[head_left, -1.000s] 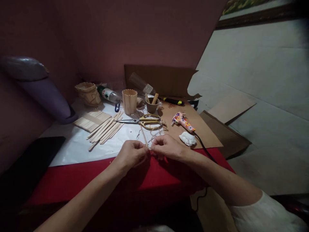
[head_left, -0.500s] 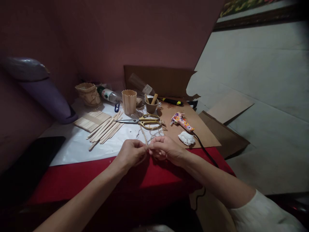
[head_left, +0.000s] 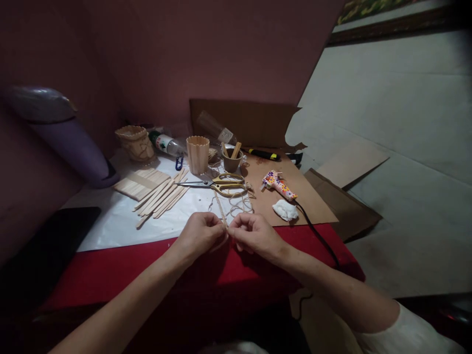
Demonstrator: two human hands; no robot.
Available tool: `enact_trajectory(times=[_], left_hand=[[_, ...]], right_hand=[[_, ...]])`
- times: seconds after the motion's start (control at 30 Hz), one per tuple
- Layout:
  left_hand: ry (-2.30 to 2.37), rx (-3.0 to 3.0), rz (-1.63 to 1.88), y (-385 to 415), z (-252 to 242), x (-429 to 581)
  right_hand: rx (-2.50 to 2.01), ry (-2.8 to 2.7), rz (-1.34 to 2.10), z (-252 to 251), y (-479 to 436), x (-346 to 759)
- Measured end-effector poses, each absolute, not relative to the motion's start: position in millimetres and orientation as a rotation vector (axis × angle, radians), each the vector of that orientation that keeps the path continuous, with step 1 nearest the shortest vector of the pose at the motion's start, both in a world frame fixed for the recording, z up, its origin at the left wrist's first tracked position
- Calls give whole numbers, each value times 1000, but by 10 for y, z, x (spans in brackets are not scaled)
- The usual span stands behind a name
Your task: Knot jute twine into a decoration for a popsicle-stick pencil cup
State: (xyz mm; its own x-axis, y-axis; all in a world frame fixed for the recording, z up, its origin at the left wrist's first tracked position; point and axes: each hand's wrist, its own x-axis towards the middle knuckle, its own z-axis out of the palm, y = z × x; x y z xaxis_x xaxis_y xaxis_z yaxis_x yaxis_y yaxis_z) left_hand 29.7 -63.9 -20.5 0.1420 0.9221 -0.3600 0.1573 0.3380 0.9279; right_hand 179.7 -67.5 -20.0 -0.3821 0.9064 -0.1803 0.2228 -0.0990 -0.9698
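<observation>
Near the table's front edge, my left hand (head_left: 204, 232) pinches a strand of tan twine (head_left: 221, 206) between thumb and finger. My right hand (head_left: 254, 236) meets it from the other side, its fingertips closed on the same twine. The strand runs from the fingers up toward gold-handled scissors (head_left: 228, 186), which lie just beyond. Loose twine curls (head_left: 239, 204) spread below the scissor handles. Several loose craft sticks (head_left: 162, 199) lie left of the scissors, beside a banded bundle of craft sticks (head_left: 127, 186). A cup made of craft sticks (head_left: 197, 156) stands behind.
A floral glue gun (head_left: 279, 186) with a black cord and a crumpled white tissue (head_left: 285, 210) rest on cardboard (head_left: 309, 201) at right. Behind are a small pot (head_left: 232, 162), a utility knife (head_left: 263, 155), a plastic bottle (head_left: 167, 145) and a twine-wrapped cup (head_left: 135, 143).
My right hand has shifted slightly, its fingers curling in lower and tighter at the twine. My left hand stays nearly in place.
</observation>
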Motion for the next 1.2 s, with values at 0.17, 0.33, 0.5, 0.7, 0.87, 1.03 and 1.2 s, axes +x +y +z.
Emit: enact_trajectory(times=[0.17,0.33,0.5,0.7,0.87,1.03,1.2], left_hand=[[1231,1077,720,-647,-188,258],[1080,1011,699,-649,-176,177],[1075,986,699,-651,-177,158],[1079,973,701,-651,-180,161],[1069,981,684,-651,-181,155],[1068,991,679,-652,-188,146],[1085,954,664,-647,-174,109]], right_hand=[[-1273,-1738,1301,-268,-796,1783],[-1368,-1944,943,-303,-865,1746],[-1396,-2005,792,-350,-892,1722],[-1294,-2030,890,-284,-916,1792],[-1300,-1661,901,-122,-753,1837],[-1153,-1530,1836,-138,-582,1759],[-1178,-1591,1908,-107,-519,1756]])
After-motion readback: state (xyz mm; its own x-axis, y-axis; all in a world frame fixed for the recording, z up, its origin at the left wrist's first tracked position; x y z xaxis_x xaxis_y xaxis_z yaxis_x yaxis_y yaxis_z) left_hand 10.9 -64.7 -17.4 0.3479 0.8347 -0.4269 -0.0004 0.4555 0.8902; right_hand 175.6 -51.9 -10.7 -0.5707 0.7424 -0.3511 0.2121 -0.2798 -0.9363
